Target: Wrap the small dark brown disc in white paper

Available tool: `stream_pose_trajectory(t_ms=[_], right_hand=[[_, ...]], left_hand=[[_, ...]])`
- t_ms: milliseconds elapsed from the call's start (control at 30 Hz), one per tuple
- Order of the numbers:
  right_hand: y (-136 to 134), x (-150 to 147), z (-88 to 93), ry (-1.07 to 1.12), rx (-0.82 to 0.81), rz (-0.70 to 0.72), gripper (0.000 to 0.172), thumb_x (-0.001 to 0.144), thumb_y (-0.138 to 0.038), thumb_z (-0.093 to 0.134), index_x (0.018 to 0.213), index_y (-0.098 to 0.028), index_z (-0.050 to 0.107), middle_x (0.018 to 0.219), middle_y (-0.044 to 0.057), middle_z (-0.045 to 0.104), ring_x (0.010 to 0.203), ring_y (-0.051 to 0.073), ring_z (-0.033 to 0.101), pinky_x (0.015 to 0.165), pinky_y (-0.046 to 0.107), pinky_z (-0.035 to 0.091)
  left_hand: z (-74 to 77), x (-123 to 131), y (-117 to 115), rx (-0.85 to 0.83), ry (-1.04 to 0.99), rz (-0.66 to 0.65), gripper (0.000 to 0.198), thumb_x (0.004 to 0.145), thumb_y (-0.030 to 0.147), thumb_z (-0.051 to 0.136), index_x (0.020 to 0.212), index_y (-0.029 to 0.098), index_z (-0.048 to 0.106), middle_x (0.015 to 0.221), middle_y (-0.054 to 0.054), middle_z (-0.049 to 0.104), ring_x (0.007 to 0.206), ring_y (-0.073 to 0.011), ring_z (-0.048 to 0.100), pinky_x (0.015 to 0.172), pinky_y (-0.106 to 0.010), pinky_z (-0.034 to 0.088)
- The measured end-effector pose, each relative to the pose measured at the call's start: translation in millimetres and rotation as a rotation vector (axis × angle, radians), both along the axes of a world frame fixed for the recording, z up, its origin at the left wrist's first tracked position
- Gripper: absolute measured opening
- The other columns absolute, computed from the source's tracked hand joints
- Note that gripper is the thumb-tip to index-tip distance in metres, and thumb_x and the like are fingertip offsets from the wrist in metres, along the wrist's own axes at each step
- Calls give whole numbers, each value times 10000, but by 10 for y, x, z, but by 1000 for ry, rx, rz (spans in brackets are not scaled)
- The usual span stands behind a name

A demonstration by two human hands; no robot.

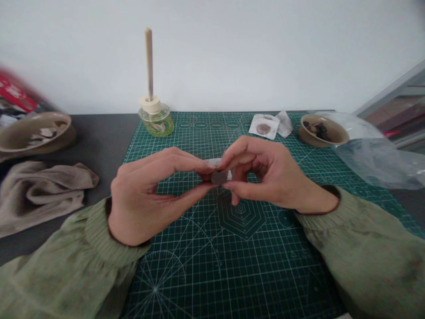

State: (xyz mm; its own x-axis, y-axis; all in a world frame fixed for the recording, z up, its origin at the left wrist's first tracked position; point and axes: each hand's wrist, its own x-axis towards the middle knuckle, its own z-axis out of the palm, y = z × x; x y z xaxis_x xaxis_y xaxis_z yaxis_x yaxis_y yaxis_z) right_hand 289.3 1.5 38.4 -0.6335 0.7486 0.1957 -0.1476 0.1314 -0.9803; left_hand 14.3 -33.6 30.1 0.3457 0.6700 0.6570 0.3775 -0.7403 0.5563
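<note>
From the head view, both hands work together above the middle of a green cutting mat (206, 274). They are raised clear of it, with a small dark brown disc (219, 177) pinched between them; handling this disc is the work in hand. The disc is round, matt and flat-looking, its edge slightly uneven, and it sits just near of a strip of white paper (212, 162) that is partly hidden behind the fingers.

The left hand (139, 195) has a narrow grip, with thumb and forefinger closing on the disc's left side. The right hand (268, 175) has an equally narrow grip on its right side, its fingers curled in. Green gathered sleeves cover both wrists.

Beyond the hands, a paper sheet (264, 126) bearing a round brown patch lies on the far edge of the mat. To its right is a shallow ceramic bowl (308, 128) holding dark pieces, partly under a clear plastic bag (375, 155). A glass jar (156, 122) stands far left on the mat, with a wooden stick (149, 62) upright in it. On the dark desk (99, 137) to the left lie a larger bowl (33, 135) and a crumpled grey cloth (40, 195).
</note>
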Motion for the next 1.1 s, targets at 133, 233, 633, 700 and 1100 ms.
stream_pose_trajectory(t_ms=[133,233,633,700,1100], right_hand=[[24,2,-49,63,4,21,436,911,-65,1131,1219,-201,854,1082,20,981,714,163,929,622,189,705],[27,9,-57,71,11,26,442,908,-39,1122,1224,-206,861,1096,25,987,718,169,934,616,192,703],[14,12,-35,41,16,8,437,911,-30,1113,1219,-213,864,1048,10,974,681,155,899,596,202,675],[14,12,-29,36,16,11,442,913,-27,1109,1224,-216,860,1050,7,975,687,153,902,603,198,676],[13,-6,-23,47,13,14,350,978,-122,1102,1202,-208,847,1053,2,961,711,143,897,619,203,694]], left_hand=[[7,2,-1,-2,-1,3,168,1176,282,946,1270,389,857,1198,42,960,1014,-227,924,916,-455,795],[12,-4,-4,4,-4,-8,189,1170,267,953,1278,385,854,1196,53,959,1026,-213,924,918,-442,791],[2,-11,7,7,-5,-13,176,1166,263,961,1260,368,855,1187,67,960,1019,-204,925,900,-436,784],[-6,-13,8,1,-2,-8,151,1177,288,950,1262,374,860,1189,61,960,1010,-216,926,896,-454,790],[-8,-28,10,36,50,18,110,1205,328,923,1286,387,878,1217,49,965,999,-226,933,897,-458,810]])
